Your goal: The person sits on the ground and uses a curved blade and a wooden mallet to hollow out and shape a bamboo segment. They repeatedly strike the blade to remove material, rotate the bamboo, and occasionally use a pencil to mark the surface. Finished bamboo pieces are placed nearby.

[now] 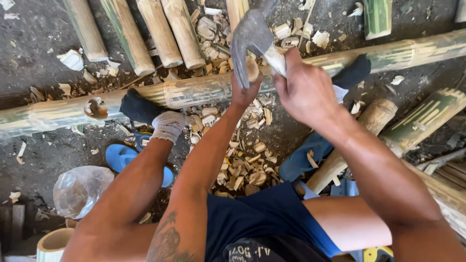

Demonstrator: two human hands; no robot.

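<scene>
Left: clear plastic bag (80, 190) on dirt floor (39, 29); blue sandal (120, 157) beside it. Long bamboo pole (194, 91) lying across floor, pinned under both socked feet. Centre: left hand (245, 90), grip closed on short wooden piece (252, 69) set against pole. Right hand (303, 87), grip clamped on handle of metal chopping blade (250, 39), raised just above wooden piece. Chips (242, 167) scattered below pole.

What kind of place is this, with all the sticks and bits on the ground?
Probably an outdoor bamboo workshop. A long bamboo pole lies across the dirt ground, cut bamboo pieces are lined up behind it, and wood chips are scattered around. The right hand holds a hammer.
</scene>
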